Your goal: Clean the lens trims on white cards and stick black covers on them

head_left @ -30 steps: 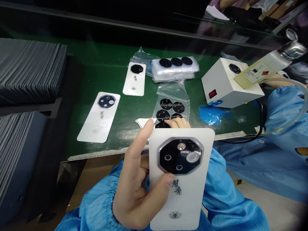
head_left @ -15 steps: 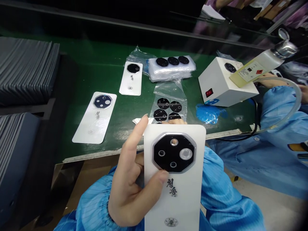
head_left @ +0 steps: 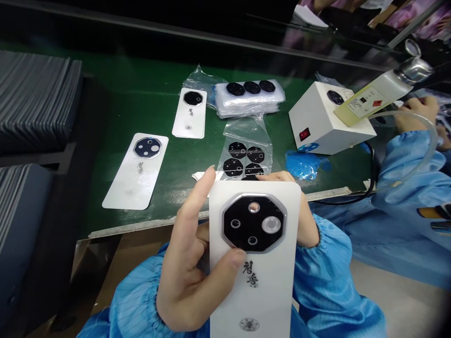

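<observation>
My left hand (head_left: 192,267) grips a white phone back cover (head_left: 262,286) upright in front of me, thumb pressed just below its black octagonal camera lens plate (head_left: 253,223), index finger stretched up along the left edge. My right hand (head_left: 299,211) is mostly hidden behind the cover; its fingertips reach over the top edge toward a clear plastic sheet of black octagonal lens stickers (head_left: 244,157) on the green belt. I cannot see whether those fingers hold anything.
Two more white back covers (head_left: 136,171) (head_left: 189,113) lie on the green conveyor (head_left: 141,103). A stack of sticker sheets (head_left: 250,97), a white box with a red switch (head_left: 326,119), blue film scraps (head_left: 305,165), grey stacked trays (head_left: 35,108) at left. A co-worker's blue sleeve (head_left: 408,188) at right.
The cover in my left hand has shifted slightly left and lower in view. My right hand has come out from behind it, more of it showing at the cover's right edge.
</observation>
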Motion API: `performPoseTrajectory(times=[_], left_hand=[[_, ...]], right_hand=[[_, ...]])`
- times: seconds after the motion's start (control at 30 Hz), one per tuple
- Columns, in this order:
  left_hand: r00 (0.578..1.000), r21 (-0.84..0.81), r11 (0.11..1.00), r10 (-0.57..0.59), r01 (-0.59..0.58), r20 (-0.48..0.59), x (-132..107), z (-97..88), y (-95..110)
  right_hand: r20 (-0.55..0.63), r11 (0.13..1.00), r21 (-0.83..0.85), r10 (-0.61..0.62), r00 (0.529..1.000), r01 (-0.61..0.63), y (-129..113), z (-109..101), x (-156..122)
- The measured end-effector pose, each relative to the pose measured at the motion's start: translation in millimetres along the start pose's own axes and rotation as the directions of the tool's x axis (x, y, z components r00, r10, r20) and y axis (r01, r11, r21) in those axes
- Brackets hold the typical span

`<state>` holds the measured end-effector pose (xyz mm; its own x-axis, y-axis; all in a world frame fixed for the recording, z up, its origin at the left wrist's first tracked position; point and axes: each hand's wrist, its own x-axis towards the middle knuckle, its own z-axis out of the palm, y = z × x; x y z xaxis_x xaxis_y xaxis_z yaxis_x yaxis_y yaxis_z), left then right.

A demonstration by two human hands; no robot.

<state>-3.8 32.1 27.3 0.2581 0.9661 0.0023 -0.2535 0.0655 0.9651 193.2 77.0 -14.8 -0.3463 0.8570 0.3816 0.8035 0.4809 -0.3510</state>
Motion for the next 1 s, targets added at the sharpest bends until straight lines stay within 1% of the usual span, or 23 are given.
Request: performPoseTrajectory(times=[0.1, 0.13, 0.2, 0.27, 0.33, 0.37, 0.43, 0.5, 0.53, 0.67, 0.73, 0.8, 0.93, 0.97, 1.0], left_hand=[[1.000, -0.012, 1.000, 0.007, -0.007, -0.002, 0, 0.8, -1], [1.000, -0.032, 0.999, 0.006, -0.006, -0.007, 0, 1.5, -1], [1.000, -0.080, 0.997, -0.005, 0.003, -0.024, 1, 3.5, -2], [0.999, -0.126, 0.992, -0.022, 0.017, -0.035, 2, 5.5, -2], [0.999, -0.165, 0.986, -0.030, 0.024, -0.037, 4, 6.9, -4], [0.999, -0.179, 0.984, -0.033, 0.026, -0.033, 5, 7.3, -5], [0.999, -0.185, 0.982, -0.046, 0.040, -0.027, 6, 7.3, -6], [0.998, -0.165, 0.985, -0.064, 0.059, -0.027, 7, 6.5, -8], [0.997, -0.149, 0.987, -0.069, 0.064, -0.026, 7, 6.0, -9], [0.999, -0.092, 0.995, -0.041, 0.039, -0.020, 8, 3.0, -14], [1.000, -0.089, 0.996, -0.013, 0.013, -0.003, 9, 0.9, -18], [1.000, -0.110, 0.994, 0.001, 0.002, 0.025, 11, -1.5, -22], [0.998, -0.161, 0.986, -0.025, 0.034, 0.057, 13, -5.0, -26], [0.998, -0.169, 0.984, -0.041, 0.049, 0.053, 13, -5.1, -26], [0.997, -0.177, 0.982, -0.062, 0.068, 0.043, 13, -5.0, -25]], right_hand=[[-0.084, 0.996, 0.057, 0.067, 0.994, -0.062, 8, -12, 0], [-0.132, 0.993, 0.073, 0.104, 0.986, -0.095, 10, -16, -1], [-0.255, 0.984, 0.119, 0.159, 0.954, -0.132, 11, -25, -2], [-0.354, 0.975, 0.197, 0.170, 0.920, -0.104, 8, -33, -3], [-0.409, 0.965, 0.261, 0.127, 0.904, -0.017, 2, -40, -3], [-0.419, 0.962, 0.271, 0.083, 0.904, 0.037, -1, -42, -3], [-0.419, 0.964, 0.234, -0.017, 0.908, 0.127, -8, -46, -2], [-0.388, 0.969, 0.169, -0.101, 0.916, 0.179, -14, -46, -1], [-0.377, 0.972, 0.140, -0.123, 0.918, 0.187, -15, -46, 0], [-0.360, 0.985, 0.066, -0.125, 0.925, 0.158, -21, -44, 1], [-0.324, 0.988, 0.057, -0.119, 0.938, 0.145, -25, -44, 1], [-0.282, 0.988, 0.029, -0.138, 0.949, 0.153, -29, -45, 2], [-0.193, 0.977, -0.081, -0.209, 0.959, 0.197, -34, -47, 5], [-0.193, 0.975, -0.082, -0.217, 0.957, 0.205, -32, -47, 5], [-0.218, 0.978, -0.061, -0.208, 0.954, 0.199, -30, -47, 6]])
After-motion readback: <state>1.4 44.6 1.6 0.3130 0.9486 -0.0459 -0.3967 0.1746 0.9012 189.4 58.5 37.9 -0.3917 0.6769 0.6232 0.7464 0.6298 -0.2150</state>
